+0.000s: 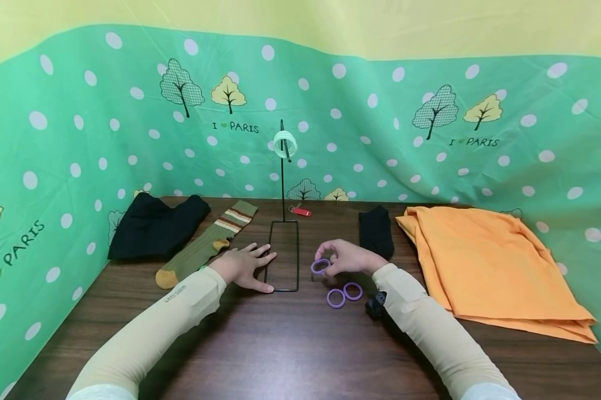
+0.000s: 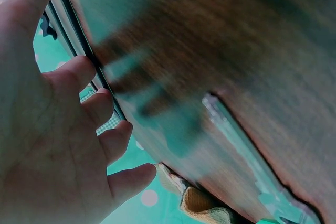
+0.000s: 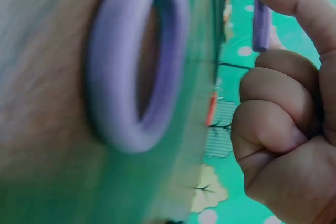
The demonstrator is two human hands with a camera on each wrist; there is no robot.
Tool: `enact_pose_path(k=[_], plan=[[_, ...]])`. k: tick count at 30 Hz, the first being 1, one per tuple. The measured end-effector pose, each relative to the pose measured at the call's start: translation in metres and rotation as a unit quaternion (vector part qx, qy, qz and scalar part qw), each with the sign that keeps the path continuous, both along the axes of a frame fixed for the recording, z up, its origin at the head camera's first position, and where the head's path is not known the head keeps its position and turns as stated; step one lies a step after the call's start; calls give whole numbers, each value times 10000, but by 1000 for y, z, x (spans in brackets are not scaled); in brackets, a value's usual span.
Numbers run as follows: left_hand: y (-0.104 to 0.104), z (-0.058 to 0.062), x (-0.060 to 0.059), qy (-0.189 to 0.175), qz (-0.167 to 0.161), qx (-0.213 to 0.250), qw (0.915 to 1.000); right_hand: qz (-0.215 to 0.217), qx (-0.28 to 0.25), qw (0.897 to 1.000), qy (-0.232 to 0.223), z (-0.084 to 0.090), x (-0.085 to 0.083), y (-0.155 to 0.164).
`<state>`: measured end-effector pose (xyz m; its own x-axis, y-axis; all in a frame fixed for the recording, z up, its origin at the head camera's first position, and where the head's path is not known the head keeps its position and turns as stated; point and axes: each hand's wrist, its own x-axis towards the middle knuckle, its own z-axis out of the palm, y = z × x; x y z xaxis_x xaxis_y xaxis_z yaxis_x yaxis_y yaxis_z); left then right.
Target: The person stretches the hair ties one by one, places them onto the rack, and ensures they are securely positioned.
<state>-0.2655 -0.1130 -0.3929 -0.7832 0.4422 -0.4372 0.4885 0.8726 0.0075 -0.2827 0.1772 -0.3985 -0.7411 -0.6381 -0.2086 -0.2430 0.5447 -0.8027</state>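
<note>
A black wire stand (image 1: 298, 255) with a rectangular base stands mid-table; several mint-green rings (image 1: 285, 144) hang on its upper arm. My left hand (image 1: 244, 268) lies spread over the left side of the base, its fingers straight and touching the wire. Right of the stand, my right hand (image 1: 347, 258) pinches a purple hair tie (image 1: 320, 266) between thumb and index finger, just above the table. In the right wrist view the other fingers are curled in. Two more purple hair ties (image 1: 336, 299) lie on the table below that hand, side by side.
A black folded cloth (image 1: 155, 228) and a striped olive sock (image 1: 195, 250) lie left. Behind the stand is a red tag (image 1: 301, 211) with a key ring. A black sock (image 1: 376, 230) and orange cloth (image 1: 495, 266) lie right. A patterned curtain (image 1: 330, 150) encloses the table.
</note>
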Motion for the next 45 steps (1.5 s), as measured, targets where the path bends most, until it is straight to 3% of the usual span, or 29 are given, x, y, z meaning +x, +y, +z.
enact_pose_path(k=[5, 11, 23, 26, 32, 36, 40, 45], plan=[[0, 0, -1, 17, -8, -30, 10000, -525, -467, 9964, 473, 20, 7, -7], [0, -1, -3, -12, -35, -96, 9999, -937, -678, 9841, 1349, 50, 20, -18], [0, -1, -3, -10, -9, -133, 9999, -874, -1313, 9508, 2666, 104, 51, -43], [0, -1, -3, -6, -9, -109, 9999, -786, -1563, 9268, 3323, 118, 59, -50], [-1, -1, -3, 0, -17, -70, 10000, -666, -2147, 8459, 4837, 140, 65, -62], [-1, 0, -3, -24, -2, -81, 10000, -717, -2202, 8091, 5401, 153, 62, -69], [0, 0, -3, -43, -8, -89, 10000, -838, -2070, 7895, 5717, 165, 56, -76], [-1, -1, -3, -18, 7, -96, 10000, -1112, -1750, 7972, 5670, 172, 43, -82]])
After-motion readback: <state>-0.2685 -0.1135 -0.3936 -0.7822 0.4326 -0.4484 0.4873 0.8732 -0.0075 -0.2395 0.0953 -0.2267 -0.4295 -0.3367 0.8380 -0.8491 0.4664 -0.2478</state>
